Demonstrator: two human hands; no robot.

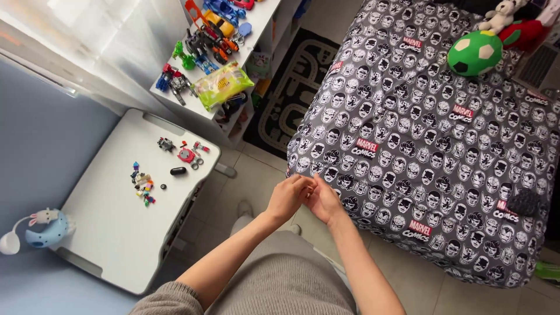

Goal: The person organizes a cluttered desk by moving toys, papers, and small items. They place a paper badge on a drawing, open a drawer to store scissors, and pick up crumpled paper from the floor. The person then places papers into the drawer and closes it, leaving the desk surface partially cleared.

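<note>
Head view shows our left hand and right hand brought together in mid-air, fingertips touching over the tiled floor just off the near corner of the bed. The fingers of both curl narrowly inward, as if pinching something small between them, but whatever it is stays hidden, so we cannot tell whether either hand really holds anything. Held out in front of our grey-clad lap, the hands sit clear of every surface.

Just beside the right hand runs the bed's grey cover printed with cartoon faces; a green and black soft ball lies near its far edge with plush toys beyond it.

Well apart to the left stands the white counter. Near its far right corner lie a small red toy piece and a black oval capsule, and towards the middle a string of small coloured building bricks. A blue band-shaped lamp sits at its left edge. Beyond the counter, a white shelf carries toy robots and a yellow-green plastic packet. Nothing stands between the hands and the counter.
</note>
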